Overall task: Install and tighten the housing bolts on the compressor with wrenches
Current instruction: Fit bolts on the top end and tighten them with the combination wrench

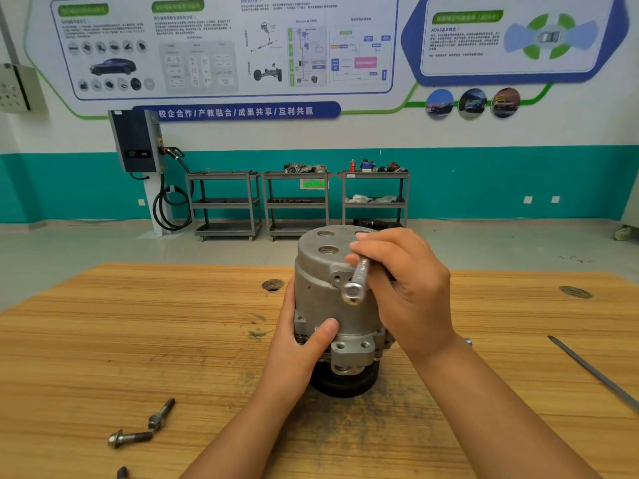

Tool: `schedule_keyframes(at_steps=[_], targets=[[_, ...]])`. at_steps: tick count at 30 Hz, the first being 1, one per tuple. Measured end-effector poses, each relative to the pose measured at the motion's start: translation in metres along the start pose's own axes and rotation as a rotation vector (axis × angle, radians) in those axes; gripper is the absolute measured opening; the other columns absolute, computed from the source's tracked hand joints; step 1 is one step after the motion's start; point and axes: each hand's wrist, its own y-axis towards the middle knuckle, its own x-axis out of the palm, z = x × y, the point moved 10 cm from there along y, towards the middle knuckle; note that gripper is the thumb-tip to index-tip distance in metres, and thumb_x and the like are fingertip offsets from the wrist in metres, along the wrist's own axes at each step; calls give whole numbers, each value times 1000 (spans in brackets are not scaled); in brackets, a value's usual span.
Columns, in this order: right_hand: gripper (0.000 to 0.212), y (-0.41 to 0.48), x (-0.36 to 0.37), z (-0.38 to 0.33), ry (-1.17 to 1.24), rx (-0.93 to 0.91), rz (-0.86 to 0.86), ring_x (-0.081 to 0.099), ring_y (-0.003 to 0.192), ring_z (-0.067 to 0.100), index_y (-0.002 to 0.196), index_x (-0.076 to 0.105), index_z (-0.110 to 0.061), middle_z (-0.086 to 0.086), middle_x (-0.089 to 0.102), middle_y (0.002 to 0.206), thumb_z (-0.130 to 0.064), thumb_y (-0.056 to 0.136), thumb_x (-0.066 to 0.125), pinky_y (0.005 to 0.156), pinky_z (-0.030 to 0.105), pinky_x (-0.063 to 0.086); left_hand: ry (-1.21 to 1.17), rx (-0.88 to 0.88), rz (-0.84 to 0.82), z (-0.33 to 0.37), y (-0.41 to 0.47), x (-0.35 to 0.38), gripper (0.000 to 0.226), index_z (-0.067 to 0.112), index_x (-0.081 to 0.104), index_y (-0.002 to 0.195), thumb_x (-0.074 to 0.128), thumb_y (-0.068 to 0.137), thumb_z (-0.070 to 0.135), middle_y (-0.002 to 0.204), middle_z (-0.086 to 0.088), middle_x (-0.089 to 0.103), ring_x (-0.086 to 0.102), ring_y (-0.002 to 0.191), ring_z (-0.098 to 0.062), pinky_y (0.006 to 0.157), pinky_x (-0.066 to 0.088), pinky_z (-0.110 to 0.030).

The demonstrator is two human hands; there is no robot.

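A grey metal compressor (pixel 325 271) stands upright on its black pulley in the middle of the wooden table (pixel 138 340). My left hand (pixel 297 344) grips its lower left side, thumb across the front. My right hand (pixel 401 281) holds a silver wrench (pixel 356 281) over the housing's upper right side; the wrench's ring end points toward me. Two loose bolts (pixel 145 426) lie on the table at the front left, and part of a third bolt (pixel 122 472) shows at the bottom edge.
A long thin metal tool (pixel 594 371) lies on the table at the right. Small round holes (pixel 272 284) mark the tabletop. Grey shelf carts (pixel 297 202) and a charging unit (pixel 138 140) stand against the far wall.
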Motion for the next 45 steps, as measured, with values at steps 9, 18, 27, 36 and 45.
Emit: schedule_keyframes(at_steps=[9,18,27,36,45], targets=[[17,5,-8,4,28,-19,-9,65,80,28,92,70,7,17,68,87,14,77,69,71,40,55,8,16,-28,7,0,3,76,64,25,129,67,66,62,119,49,48,49,109,22,76,42,1],[18,2,-10,60,604,644,229,65,81,12,91,60,-15,-3,68,88,-8,98,45,79,23,52,-1,6,-43,12,-2,7,72,67,25,123,66,65,61,112,52,48,49,104,25,74,42,2],[25,-20,8,99,936,974,228,61,66,7,85,54,-11,-2,72,74,-11,102,34,71,22,50,14,-21,-36,9,-2,6,66,83,25,110,67,64,63,112,53,48,48,104,26,74,41,2],[27,-37,14,110,836,1130,197,60,87,12,84,54,-17,-6,73,77,-16,103,34,108,57,30,16,0,-34,10,-2,7,64,85,29,109,68,65,62,115,47,51,51,107,21,75,43,1],[29,-41,6,103,703,1011,306,54,101,33,82,57,-20,-4,72,85,-18,102,37,100,59,33,4,-4,-22,8,-1,6,64,87,28,106,69,63,63,114,47,52,52,107,20,75,44,-1]])
